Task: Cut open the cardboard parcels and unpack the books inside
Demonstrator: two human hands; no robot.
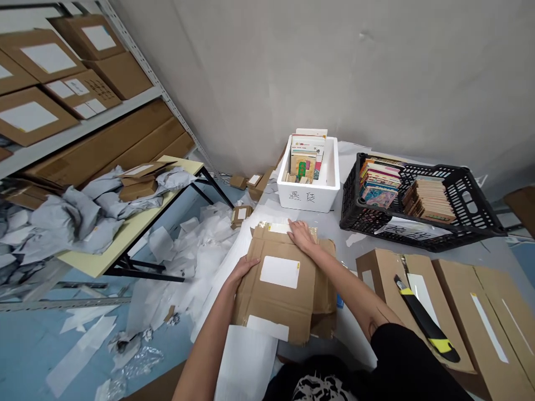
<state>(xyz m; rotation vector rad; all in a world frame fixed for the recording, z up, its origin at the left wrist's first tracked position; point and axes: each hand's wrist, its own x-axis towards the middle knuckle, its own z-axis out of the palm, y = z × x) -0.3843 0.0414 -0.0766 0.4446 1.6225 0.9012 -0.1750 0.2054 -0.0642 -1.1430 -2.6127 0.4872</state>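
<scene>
A flattened cardboard box point(278, 303) with white labels lies in front of me, over a second piece of cardboard point(326, 289) that shows on its right. My left hand point(246, 269) grips the left edge, thumb on top and the other fingers mostly hidden. Across the far edge rests my right hand point(301, 235), its fingers stretched out on the cardboard near a strip of clear tape. A black and yellow utility knife point(426, 320) lies to the right, on a closed carton point(384, 273).
Behind the cardboard stand a white foam box point(309, 199) and a black crate point(422, 234), both with books. Another carton point(480, 312) sits at the right. Grey mailing bags point(62, 220) cover a yellow table point(92, 264) at left; wrapping point(192, 256) litters the floor beside loaded shelves point(125, 103).
</scene>
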